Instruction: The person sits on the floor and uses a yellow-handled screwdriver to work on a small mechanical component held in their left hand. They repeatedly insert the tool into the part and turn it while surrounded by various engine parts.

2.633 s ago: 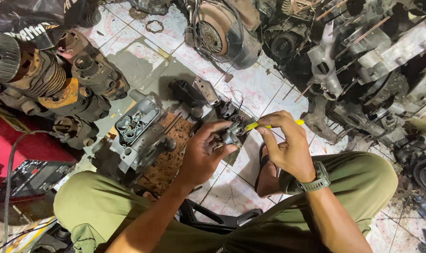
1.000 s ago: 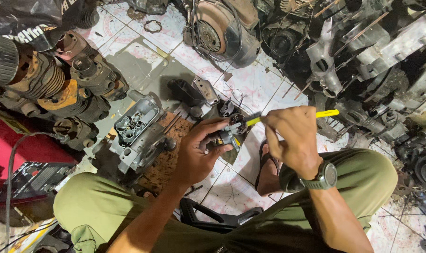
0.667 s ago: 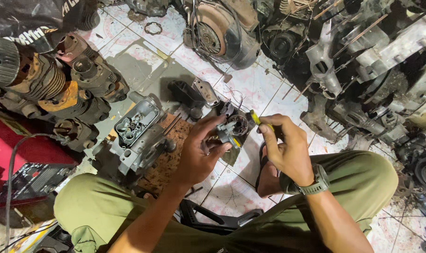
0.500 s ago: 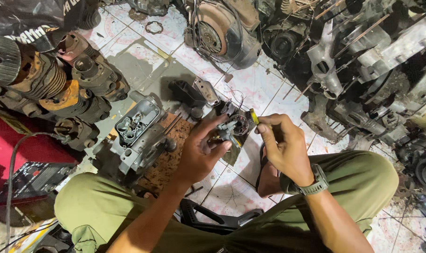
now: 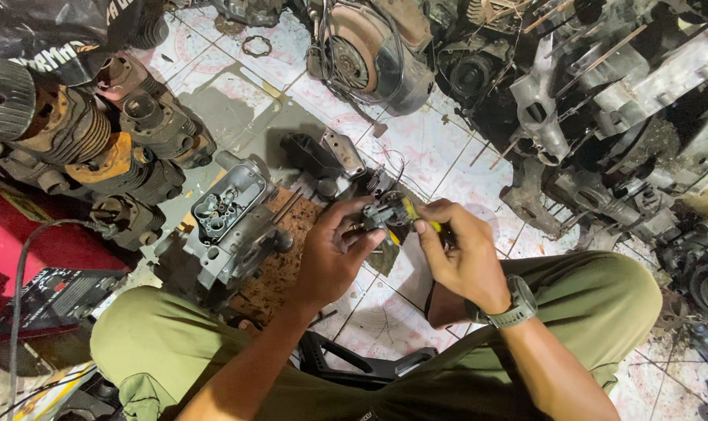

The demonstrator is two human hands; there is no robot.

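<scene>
While sitting over the tiled floor (image 5: 447,156), the left hand (image 5: 334,253) is clamping a small dark part (image 5: 385,218) between both hands. The right hand (image 5: 463,253) is closing around a yellow-handled screwdriver (image 5: 411,210), pointing left into the part. Its tip is hidden; the part's make-up is hard to tell.

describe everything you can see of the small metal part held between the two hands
The small dark grey metal engine part looks like a grimy cast piece with a rounded body and short stubs; finer detail is too small to tell. It is held above the patterned tiled floor, between the knees. The left hand has it by its left side in the fingers, while the right hand presses a yellow-handled tool against its right side.
</scene>
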